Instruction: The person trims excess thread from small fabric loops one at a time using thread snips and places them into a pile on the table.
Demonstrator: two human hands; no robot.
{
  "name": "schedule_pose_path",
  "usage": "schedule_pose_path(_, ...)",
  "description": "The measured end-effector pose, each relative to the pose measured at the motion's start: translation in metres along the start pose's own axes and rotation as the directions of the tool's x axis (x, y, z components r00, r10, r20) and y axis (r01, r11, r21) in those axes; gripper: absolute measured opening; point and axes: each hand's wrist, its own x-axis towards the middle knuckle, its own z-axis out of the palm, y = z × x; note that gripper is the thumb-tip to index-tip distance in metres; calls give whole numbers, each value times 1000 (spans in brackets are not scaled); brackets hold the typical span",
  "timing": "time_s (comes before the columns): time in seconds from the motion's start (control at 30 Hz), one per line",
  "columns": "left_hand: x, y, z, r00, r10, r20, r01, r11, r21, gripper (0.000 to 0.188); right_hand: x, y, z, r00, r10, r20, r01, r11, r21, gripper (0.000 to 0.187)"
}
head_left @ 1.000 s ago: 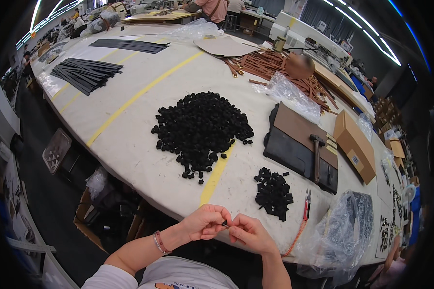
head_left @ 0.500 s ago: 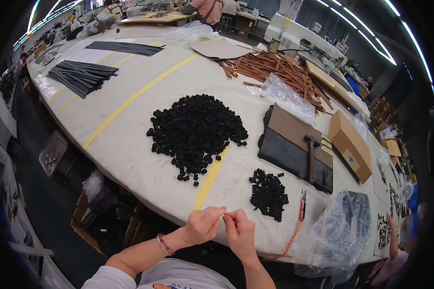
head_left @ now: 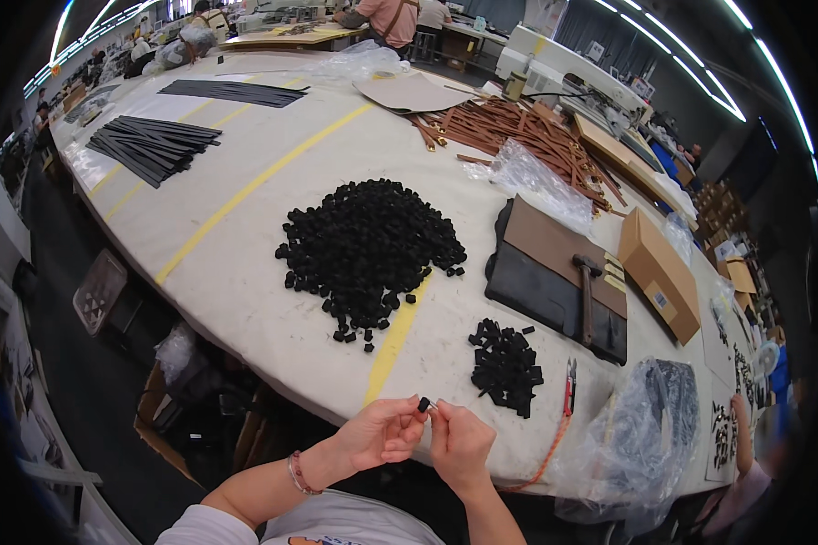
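Over the bench's near edge, the left hand has rolled palm-up, bringing the small black piece into view.

On the table I see black strips near the left edge, brown straps toward the far edge, a cardboard box rightward.

There are two black heaps, two dark strip bundles and one hammer.

Wkshop, lg worktable w/ hammer & brn straps, ceiling strip lights, co-workers in bkgd
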Motion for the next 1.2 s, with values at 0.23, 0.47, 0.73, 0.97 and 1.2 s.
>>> schedule_pose_path(0.23,-2,-2,20,947,301,-114,-286,949,131,15,-1,-10,4,835,497,233,-542,676,499,12)
schedule_pose_path(0.47,11,47,-14,518,771,370,232,-543,807,24,8,7,-3,871,393,295,-381,919,-99,15)
schedule_pose_path(0.73,5,64,13,458,767,450,23,-516,856,20,6,5,-3,932,265,245,-211,951,-227,14)
schedule_pose_path(0.97,-3,56,27,283,810,513,-197,-474,858,9,6,6,12,969,194,155,-150,955,-257,25)
schedule_pose_path(1.2,-15,63,32,104,808,580,-311,-528,790,11,3,8,7,997,47,64,-32,977,-209,36)
